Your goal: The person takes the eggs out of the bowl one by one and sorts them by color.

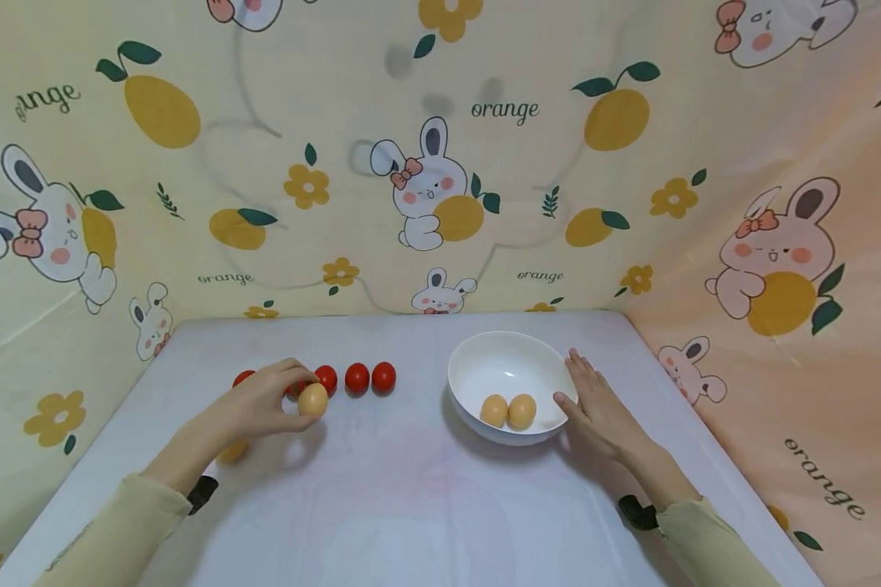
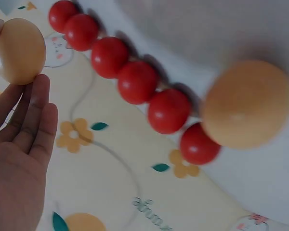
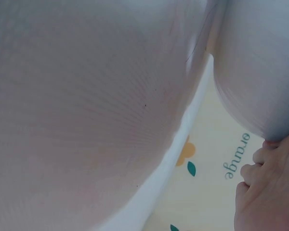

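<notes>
My left hand [image 1: 272, 401] pinches a light-brown egg [image 1: 312, 401] between thumb and fingertips, held over the left side of the table. In the left wrist view this egg [image 2: 20, 51] shows above the palm. Beneath the left wrist lies another egg [image 1: 232, 451], partly hidden in the head view; it looks large in the left wrist view [image 2: 248, 104]. To the right stands a white bowl [image 1: 510, 356] with two eggs [image 1: 508, 411] inside. My right hand [image 1: 600, 410] rests against the bowl's right side, its fingers fairly straight along the outside and the thumb at the rim.
Several small red tomatoes [image 1: 357, 379] lie in a row behind the left hand, some hidden by it. A white cloth covers the table [image 1: 411, 505]. Behind and beside it hangs a patterned curtain [image 1: 338, 106] with rabbits and oranges.
</notes>
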Available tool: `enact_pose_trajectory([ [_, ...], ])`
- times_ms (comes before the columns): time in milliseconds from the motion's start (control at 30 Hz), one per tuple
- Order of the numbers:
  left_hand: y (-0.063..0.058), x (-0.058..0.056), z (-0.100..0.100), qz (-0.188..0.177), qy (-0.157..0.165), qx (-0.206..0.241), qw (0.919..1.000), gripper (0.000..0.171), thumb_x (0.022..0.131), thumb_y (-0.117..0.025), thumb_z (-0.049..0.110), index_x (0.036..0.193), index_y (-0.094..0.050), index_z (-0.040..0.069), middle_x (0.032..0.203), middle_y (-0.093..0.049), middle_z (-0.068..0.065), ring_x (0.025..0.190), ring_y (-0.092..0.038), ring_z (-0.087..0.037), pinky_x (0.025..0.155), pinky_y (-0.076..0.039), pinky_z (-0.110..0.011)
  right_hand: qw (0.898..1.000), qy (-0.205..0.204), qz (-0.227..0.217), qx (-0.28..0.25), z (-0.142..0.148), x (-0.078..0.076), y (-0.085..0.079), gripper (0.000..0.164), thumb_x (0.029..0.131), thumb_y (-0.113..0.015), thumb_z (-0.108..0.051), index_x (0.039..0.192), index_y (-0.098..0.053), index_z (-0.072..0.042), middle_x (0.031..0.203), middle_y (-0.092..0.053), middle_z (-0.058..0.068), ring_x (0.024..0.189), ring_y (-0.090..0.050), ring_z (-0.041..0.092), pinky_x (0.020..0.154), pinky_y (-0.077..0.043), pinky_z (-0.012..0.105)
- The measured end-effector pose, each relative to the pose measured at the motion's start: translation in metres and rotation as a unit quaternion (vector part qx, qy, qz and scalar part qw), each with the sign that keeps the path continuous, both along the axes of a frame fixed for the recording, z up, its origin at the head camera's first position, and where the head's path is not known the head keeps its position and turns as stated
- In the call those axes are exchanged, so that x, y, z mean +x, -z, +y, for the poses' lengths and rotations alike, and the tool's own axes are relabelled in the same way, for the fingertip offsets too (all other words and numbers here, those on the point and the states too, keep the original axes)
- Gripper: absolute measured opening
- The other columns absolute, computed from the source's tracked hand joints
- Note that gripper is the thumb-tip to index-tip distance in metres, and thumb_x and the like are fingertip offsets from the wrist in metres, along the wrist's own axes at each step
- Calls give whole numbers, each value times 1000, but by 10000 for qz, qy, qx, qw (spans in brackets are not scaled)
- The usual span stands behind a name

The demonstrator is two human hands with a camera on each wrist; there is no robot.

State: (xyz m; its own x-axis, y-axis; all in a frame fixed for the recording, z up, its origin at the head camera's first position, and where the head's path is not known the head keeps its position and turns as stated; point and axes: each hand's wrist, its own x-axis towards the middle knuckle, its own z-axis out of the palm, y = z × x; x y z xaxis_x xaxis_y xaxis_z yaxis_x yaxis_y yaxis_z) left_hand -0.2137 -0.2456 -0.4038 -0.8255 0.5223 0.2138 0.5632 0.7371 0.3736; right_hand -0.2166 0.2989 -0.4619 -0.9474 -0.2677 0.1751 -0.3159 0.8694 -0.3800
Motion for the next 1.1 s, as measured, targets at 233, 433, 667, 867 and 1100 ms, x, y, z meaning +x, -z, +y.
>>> enact_pose_trajectory([
  [233,10,10,-25,-177,-341,-206,9990,44,81,-89,29,117,-73,10,109,-66,2,100,-65,-22,88,-59,-44,10000,8,50,6,0,1,2,79,110,-43,-47,162,-17,7,172,-8,23,157,-11,47,125,-12,62],
  [433,19,12,-38,-99,-511,-407,9978,42,79,-90,29,114,-75,13,112,-71,0,107,-67,-27,94,-56,-54,9999,-1,104,0,1,-1,3,79,110,-44,-47,162,-17,7,172,-9,24,156,-11,48,125,-12,62],
  [667,28,17,-49,-200,-565,-548,9967,41,77,-91,31,112,-75,15,109,-71,2,98,-63,-22,85,-58,-46,9999,-23,101,-33,1,-1,3,79,110,-44,-46,162,-18,7,171,-9,24,157,-11,47,125,-12,63],
  [867,32,21,-55,-375,-656,-571,9955,44,75,-92,32,113,-75,16,110,-71,2,92,-59,-17,78,-56,-37,10000,0,78,-26,1,-1,2,79,110,-44,-47,162,-18,7,172,-9,24,157,-10,47,125,-12,62],
  [1100,36,23,-57,-572,-768,-552,9939,46,75,-92,35,113,-74,15,112,-71,-1,96,-60,-20,79,-57,-38,10000,-5,62,-26,1,-1,2,79,110,-43,-47,162,-17,7,172,-8,24,157,-9,46,125,-11,62],
])
